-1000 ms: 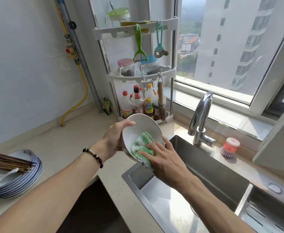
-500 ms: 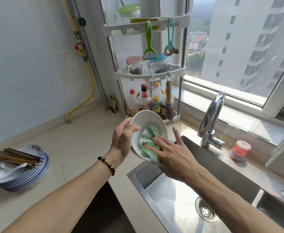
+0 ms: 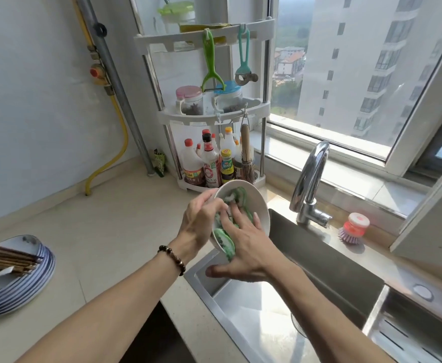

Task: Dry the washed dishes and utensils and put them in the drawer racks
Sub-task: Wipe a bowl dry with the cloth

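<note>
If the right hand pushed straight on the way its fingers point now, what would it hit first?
The right hand already presses the green-and-white cloth into the tilted white ceramic bowl, so it would meet the bowl's inner wall at once. Beyond the bowl stand the sauce bottles, though depth is unclear.

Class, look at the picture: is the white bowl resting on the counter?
No: the left hand holds the white bowl tilted above the sink edge, clear of the counter.

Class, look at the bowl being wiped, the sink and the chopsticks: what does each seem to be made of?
Bowl: likely glazed ceramic, smooth glossy white.
Sink: stainless steel, brushed grey, reflecting sunlight.
Chopsticks: probably wood or bamboo, dark brown, matte.
</note>
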The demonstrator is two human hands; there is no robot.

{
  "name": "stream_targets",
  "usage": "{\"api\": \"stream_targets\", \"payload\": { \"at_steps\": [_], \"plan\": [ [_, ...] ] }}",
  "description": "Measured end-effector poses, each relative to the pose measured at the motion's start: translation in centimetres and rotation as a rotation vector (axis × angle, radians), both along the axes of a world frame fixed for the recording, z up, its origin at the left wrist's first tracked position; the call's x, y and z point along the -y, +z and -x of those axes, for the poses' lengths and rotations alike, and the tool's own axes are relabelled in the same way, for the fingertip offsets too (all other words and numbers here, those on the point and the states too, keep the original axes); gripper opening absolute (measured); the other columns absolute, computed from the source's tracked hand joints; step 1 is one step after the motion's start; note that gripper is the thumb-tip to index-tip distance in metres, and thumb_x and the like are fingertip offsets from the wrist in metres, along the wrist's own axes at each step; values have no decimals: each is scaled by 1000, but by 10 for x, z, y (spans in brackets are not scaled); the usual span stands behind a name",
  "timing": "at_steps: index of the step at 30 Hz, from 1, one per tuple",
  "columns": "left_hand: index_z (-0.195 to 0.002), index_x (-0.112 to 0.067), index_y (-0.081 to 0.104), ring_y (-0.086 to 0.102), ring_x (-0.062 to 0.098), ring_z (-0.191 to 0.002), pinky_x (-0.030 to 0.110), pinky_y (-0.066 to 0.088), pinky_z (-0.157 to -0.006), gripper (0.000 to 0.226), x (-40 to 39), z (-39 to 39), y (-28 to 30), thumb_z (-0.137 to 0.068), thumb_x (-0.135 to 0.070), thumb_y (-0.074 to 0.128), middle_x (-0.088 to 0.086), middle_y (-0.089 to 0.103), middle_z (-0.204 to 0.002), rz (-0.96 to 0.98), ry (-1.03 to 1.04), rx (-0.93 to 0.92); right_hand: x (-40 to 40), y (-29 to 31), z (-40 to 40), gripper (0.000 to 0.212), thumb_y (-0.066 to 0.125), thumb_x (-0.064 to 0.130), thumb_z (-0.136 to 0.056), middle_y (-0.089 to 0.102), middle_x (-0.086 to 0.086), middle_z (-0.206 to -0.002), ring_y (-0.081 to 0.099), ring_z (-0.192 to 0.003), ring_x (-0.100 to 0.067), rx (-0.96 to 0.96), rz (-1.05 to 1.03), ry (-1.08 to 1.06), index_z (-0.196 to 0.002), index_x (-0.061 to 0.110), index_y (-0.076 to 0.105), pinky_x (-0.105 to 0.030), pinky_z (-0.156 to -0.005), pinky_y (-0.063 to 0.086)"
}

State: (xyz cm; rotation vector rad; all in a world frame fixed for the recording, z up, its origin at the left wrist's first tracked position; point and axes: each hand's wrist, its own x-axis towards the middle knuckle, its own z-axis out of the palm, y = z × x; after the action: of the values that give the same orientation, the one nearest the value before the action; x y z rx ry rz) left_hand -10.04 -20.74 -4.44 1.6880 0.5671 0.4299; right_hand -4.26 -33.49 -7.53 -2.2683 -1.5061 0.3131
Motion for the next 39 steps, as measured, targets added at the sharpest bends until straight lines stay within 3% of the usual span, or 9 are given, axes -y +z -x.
{"api": "stream_targets", "payload": {
  "at_steps": [6,11,15,18,23,28,33,36,39],
  "plan": [
    [-73,-10,66,57,26,-80,42,42,-71,40,-10,-7,9,-54,-44,61,6,63,-78,2,60,-76,22,5,6,88,78,40,-79,36,6,-156,40,-136,-19,-127,-185,102,-155,27,36,-38,-118,30],
    [-68,-18,63,59,27,-72,27,40,-56,20,-16,-1,16,-64,-36,55,8,62,-76,-99,-154,-239,45,-11,-43,81,83,29,-65,47,-5,-150,35,-146,-26,547,151,235,-139,36,50,-61,-122,6],
    [-90,-4,66,60,24,-71,21,43,-50,41,-9,-7,13,-63,-33,54,10,64,-79,-68,-239,-313,38,-12,-63,105,92,26,-61,28,-11,-163,8,-154,-29,734,195,175,-152,23,40,-50,-123,-8],
    [-78,-9,64,57,26,-72,26,38,-56,33,-8,-10,4,-60,-35,55,11,63,-77,-60,-160,-285,35,-20,-47,109,78,25,-78,-8,-12,-168,-14,-154,-28,630,214,194,-161,18,8,-44,-122,-16],
    [-75,-10,72,64,35,-80,33,41,-63,38,-17,-13,-11,-58,-42,61,16,70,-84,-18,22,-240,35,-16,-7,79,72,26,-83,37,-7,-150,39,-129,-28,65,98,192,-151,25,32,-43,-112,33],
    [-105,3,65,64,34,-80,32,42,-62,60,-23,-9,-6,-62,-38,61,23,65,-94,79,-141,-307,42,-35,-14,50,72,22,-82,62,1,-108,60,-87,-21,434,-64,158,-128,30,55,-36,-81,46],
    [-144,-28,48,58,32,-117,50,50,-92,70,-15,-8,-3,-78,-41,66,17,53,-140,172,-276,-272,44,-39,-35,25,79,18,-77,66,-6,-91,59,-74,-23,700,-77,122,-99,22,69,-40,-73,53],
    [-159,-28,22,13,19,-153,48,18,-121,97,-8,1,2,-77,-65,58,2,16,-167,-361,-257,-256,50,-36,-43,20,74,15,-74,68,-11,-98,61,-75,-25,735,-48,142,-92,23,70,-42,-69,53],
    [-134,-24,61,-6,19,-156,59,-3,-123,85,-11,11,-11,-74,-81,43,4,21,-166,-1346,-605,-313,55,-36,-50,29,45,19,-82,67,-8,-104,60,-81,-25,737,5,179,-97,26,68,-43,-74,51]
  ]
}}
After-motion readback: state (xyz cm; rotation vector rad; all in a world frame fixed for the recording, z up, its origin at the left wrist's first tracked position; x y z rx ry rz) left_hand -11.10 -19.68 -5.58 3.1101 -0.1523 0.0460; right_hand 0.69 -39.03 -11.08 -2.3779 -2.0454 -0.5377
